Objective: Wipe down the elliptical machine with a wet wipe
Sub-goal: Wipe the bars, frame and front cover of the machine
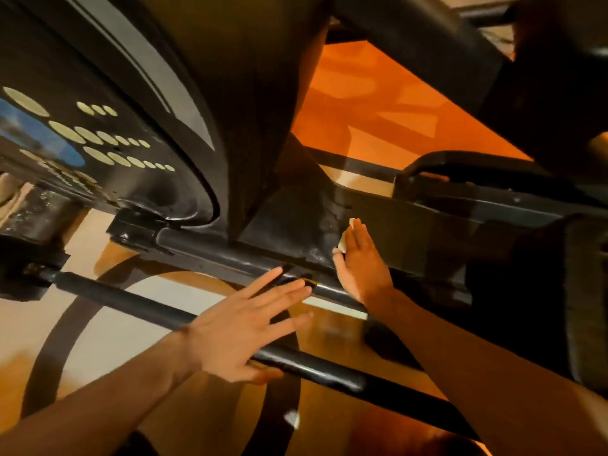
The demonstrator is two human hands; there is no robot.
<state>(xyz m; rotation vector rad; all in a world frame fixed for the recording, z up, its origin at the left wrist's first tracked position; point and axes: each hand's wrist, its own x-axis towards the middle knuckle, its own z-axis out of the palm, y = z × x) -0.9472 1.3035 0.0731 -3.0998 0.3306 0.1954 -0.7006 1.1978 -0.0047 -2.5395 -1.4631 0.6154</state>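
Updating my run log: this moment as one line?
right hand: flat, pressing wet wipe on elliptical frame | left hand: open, over black bar

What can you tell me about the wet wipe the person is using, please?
The wet wipe is a pale, whitish sheet, almost wholly hidden under the right hand. Only two small edges show, one past the fingertips and one beside the thumb. Straight fingers press it flat against a dark side panel of the elliptical machine, just right of some glistening streaks. Whether it is folded or bunched cannot be told. The left hand does not touch it.
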